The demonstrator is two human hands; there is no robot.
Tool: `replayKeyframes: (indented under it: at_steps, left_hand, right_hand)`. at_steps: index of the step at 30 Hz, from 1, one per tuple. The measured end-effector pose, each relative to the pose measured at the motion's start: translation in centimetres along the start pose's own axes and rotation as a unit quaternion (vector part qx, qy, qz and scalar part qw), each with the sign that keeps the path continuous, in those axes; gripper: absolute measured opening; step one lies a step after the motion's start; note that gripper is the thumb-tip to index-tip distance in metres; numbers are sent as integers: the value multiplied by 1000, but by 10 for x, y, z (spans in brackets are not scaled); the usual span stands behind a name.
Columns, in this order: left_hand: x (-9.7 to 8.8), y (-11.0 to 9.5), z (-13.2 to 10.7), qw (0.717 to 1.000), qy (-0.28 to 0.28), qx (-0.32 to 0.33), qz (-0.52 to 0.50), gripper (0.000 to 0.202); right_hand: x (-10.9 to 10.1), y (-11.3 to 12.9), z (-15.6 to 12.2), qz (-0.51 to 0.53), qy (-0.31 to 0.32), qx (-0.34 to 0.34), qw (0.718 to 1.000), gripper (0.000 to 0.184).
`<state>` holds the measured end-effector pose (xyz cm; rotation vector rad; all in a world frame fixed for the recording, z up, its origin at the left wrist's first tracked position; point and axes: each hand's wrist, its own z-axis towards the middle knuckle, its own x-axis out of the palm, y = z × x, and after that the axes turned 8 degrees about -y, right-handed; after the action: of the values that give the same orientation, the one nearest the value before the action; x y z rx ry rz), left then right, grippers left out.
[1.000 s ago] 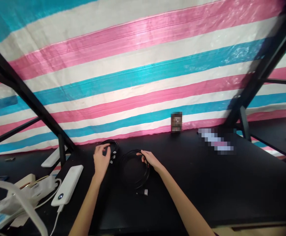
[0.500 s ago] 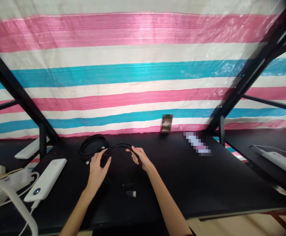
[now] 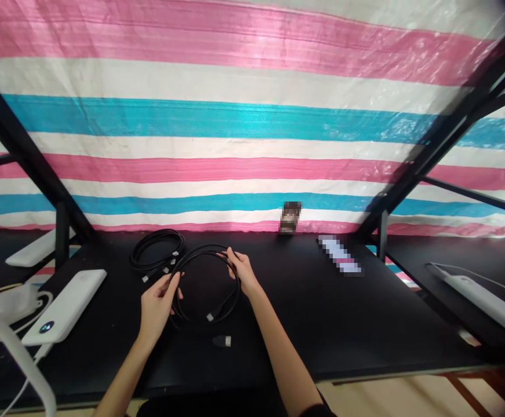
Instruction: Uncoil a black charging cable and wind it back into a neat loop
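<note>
Between my hands is a coiled black cable (image 3: 203, 249), looped into a loose ring. My left hand (image 3: 159, 302) pinches the left side of the ring between thumb and fingers. On the upper right side, my right hand (image 3: 240, 270) grips the loops. One cable plug (image 3: 213, 316) hangs inside the lower part of the ring. Another plug (image 3: 223, 341) with a light metal end lies below the ring, near the table's front. Just behind my left hand, a second coiled black cable (image 3: 157, 232) rests on the table, its light-tipped plugs at its lower right.
The black table (image 3: 343, 324) stands against a striped plastic sheet (image 3: 252, 121). A white power bank (image 3: 65, 307) with a cable lies at left, beside white chargers (image 3: 18, 301). A blurred-out flat item (image 3: 340, 255) lies at right, and a blurred-out upright one (image 3: 290, 218) at the back. Black frame bars (image 3: 409, 168) slant on both sides.
The left hand has gone from lying over the ring with spread fingers to pinching its side. The ring looks slightly raised, and a plug now shows inside it. The view has tilted and shifted slightly.
</note>
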<state>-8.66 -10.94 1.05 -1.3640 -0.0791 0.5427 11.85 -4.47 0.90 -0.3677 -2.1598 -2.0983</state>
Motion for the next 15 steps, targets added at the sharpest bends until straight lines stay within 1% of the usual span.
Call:
replayKeyframes:
  at_steps: [2, 6, 10, 15]
  left_hand:
    - [7, 10, -2, 1000, 7, 6, 13, 47]
    - [16, 22, -5, 999, -12, 37, 28, 40]
    - [16, 22, -7, 998, -37, 50, 28, 38]
    - [16, 21, -9, 998, -49, 48, 12, 35]
  right_hand:
    - [0, -4, 4, 9, -19, 4, 1000, 55]
    - [-3, -8, 8, 18, -40, 8, 999, 55]
    - [-7, -6, 7, 12, -33, 6, 999, 55]
    - [-10, -5, 8, 4, -33, -9, 999, 53]
